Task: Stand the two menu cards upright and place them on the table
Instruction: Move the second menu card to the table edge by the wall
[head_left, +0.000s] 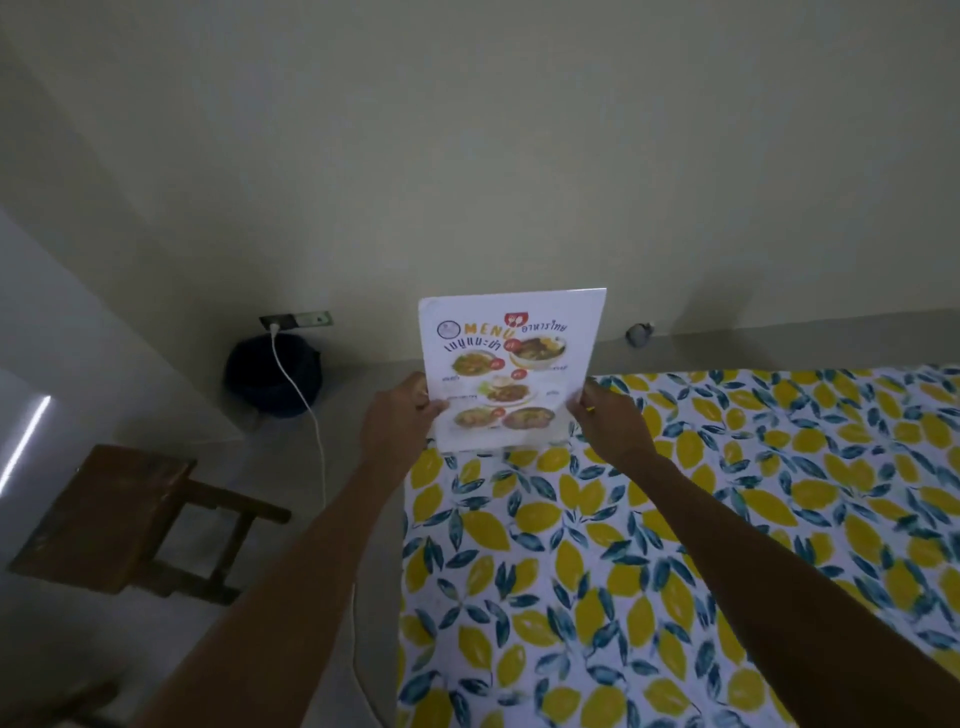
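Note:
A white menu card (511, 358) with food photos and the word MENU stands upright at the far left corner of the table (727, 519), its printed face toward me. My left hand (400, 415) grips its lower left edge and my right hand (608, 415) grips its lower right edge. The card's bottom edge meets the lemon-print tablecloth. Only this one menu card is in view.
A wooden stool (119, 519) stands on the floor to the left of the table. A dark bin (272, 374) sits by the wall under a socket (296, 319), from which a white cable (311, 431) hangs down. A small grey object (638, 332) lies by the wall.

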